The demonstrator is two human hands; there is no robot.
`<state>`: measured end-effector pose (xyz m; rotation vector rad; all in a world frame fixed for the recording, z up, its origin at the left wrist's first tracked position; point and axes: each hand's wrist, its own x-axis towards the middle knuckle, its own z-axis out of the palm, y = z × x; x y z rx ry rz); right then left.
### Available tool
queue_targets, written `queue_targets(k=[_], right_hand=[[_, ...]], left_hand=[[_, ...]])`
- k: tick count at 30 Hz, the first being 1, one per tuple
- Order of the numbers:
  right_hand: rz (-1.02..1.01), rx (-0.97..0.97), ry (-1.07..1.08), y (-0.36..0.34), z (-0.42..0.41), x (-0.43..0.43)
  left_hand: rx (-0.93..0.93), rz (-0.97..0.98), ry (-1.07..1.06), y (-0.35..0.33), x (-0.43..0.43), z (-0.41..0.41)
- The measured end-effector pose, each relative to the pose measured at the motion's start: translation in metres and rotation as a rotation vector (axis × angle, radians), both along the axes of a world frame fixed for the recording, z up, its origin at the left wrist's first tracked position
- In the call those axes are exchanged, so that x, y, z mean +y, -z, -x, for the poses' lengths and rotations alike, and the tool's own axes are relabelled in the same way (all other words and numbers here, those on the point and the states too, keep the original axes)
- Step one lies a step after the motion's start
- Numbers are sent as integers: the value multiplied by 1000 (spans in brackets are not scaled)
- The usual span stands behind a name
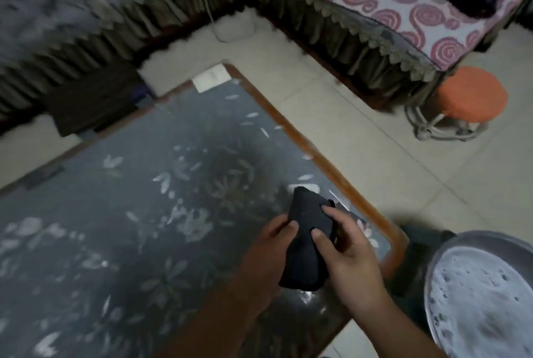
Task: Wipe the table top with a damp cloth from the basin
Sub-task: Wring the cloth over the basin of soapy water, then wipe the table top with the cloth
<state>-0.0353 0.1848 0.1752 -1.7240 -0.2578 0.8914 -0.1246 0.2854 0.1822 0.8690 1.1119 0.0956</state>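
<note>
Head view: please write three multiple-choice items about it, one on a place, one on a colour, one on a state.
1. Where is the basin? A on a chair; B off the table, by its corner; C on the sofa.
2. The stool seat is: A orange; B green; C white.
3. The cloth is: A lying loose; B held by both hands; C in the basin.
Answers: 1 B, it stands past the table's wooden edge; 2 A, the round seat is orange; 3 B, left hand and right hand both grip it.
</note>
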Motion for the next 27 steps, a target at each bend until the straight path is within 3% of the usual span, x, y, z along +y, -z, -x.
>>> queue_targets(k=[3, 9, 11, 15, 18, 19, 21, 24, 27], right_hand=[[-26, 23, -126, 0, 22, 59], [84, -168, -401, 21, 32, 154], [103, -224, -433, 28, 19, 185], [92, -365, -548, 47, -20, 265], [359, -807, -777, 71, -40, 310], [440, -965, -840, 80, -42, 318], [485, -1096, -943, 95, -34, 326], [447, -1217, -1006, 116, -6, 319], [264, -1279, -1128, 120, -19, 334]], left_hand=[[9, 46, -132, 2, 45, 30], [-138, 252, -379, 17, 117, 49], [-112, 150, -388, 23, 144, 50], [310, -550, -287, 60, 202, 73], [796, -930, 40, 90, 233, 104], [937, -953, 149, 96, 239, 112], [1108, -878, 277, 109, 246, 123], [1105, -769, 317, 119, 248, 130], [1017, -696, 331, 120, 250, 136]])
